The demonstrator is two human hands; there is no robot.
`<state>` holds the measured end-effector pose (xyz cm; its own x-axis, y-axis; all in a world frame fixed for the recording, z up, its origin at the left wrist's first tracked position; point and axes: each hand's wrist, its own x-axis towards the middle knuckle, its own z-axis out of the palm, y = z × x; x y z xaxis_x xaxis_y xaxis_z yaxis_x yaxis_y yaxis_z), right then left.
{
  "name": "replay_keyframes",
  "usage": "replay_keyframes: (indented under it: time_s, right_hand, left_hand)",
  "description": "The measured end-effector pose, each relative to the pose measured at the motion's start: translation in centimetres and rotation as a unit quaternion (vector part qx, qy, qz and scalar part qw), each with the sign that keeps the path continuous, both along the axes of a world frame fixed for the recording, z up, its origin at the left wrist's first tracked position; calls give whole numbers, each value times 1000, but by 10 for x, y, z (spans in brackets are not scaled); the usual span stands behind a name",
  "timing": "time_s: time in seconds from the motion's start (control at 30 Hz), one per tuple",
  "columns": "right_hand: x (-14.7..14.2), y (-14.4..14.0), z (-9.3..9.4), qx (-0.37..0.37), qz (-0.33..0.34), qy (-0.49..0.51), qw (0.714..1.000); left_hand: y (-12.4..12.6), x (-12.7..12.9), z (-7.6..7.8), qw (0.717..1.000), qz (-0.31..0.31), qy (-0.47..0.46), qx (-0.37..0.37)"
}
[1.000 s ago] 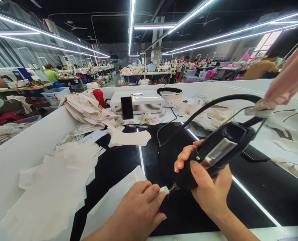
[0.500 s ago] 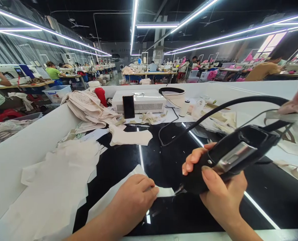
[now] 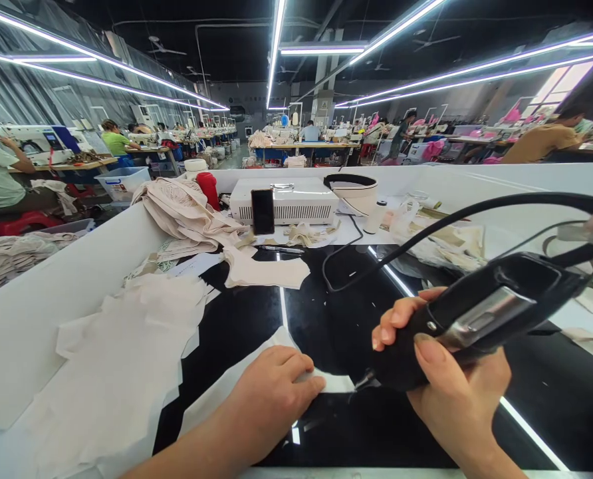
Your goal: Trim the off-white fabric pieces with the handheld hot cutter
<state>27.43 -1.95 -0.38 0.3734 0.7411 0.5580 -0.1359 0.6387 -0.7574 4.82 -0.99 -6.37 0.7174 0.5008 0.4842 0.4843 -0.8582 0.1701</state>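
Observation:
My left hand (image 3: 276,399) presses down on a white fabric piece (image 3: 227,394) on the glossy black tabletop (image 3: 341,332), thumb and fingers closed together at its narrow right part. In my right hand (image 3: 456,386) is a black corded hand tool (image 3: 490,313) with a metal plate on its side. Its thin metal tip (image 3: 365,381) points down-left at the fabric's right end and appears to touch it. The palm covers part of the tool's rounded front. A thick black cable (image 3: 476,211) arcs from the tool's rear area across to the left.
White fabric pieces (image 3: 121,359) lie heaped at left, cream fabric (image 3: 181,213) behind them. A small fabric stack (image 3: 269,269) lies farther back. Behind it stand a phone (image 3: 263,211), a white vented box (image 3: 301,199) and a round container (image 3: 354,194). White walls (image 3: 67,286) border the table.
The view has turned slightly left, so everything sits a little farther right. Both hands keep their grips, and the tool tip stays at the fabric's right end.

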Motion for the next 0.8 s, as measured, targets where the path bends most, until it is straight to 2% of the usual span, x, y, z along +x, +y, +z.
replay_keyframes:
  time_s: [0.3, 0.5, 0.8]
  right_hand:
    - [-14, 9, 8, 6, 10, 32, 999]
    - [-28, 18, 1, 4, 26, 14, 1000]
    - [-28, 18, -4, -1, 36, 15, 999]
  left_hand:
    - [2, 3, -6, 1000, -6, -12, 27]
    - [1, 2, -5, 1000, -3, 4, 25]
    - [0, 4, -5, 1000, -2, 10, 25]
